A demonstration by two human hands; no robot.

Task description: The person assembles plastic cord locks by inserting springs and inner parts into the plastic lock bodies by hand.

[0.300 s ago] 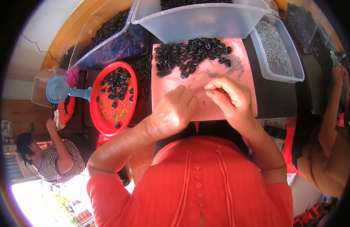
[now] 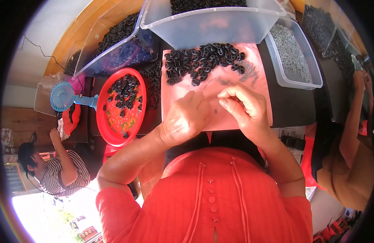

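- Hands at work over a pink sheet (image 2: pixel 231 117) — the left hand (image 2: pixel 186 119) curled knuckles-up, the right hand (image 2: pixel 244 108) pinched at the fingertips; what they grip is too small to tell.
- Since a moment ago both hands have barely shifted, fingertips close together above the sheet — the fiddly step appears to be ongoing.
- Black ring-shaped parts (image 2: pixel 203 60) lie heaped at the sheet's far edge, apart from the hands.
- Red tray (image 2: pixel 104 121) to the left holds more black parts; a clear bin of small grey metal pieces (image 2: pixel 292 52) sits to the right.
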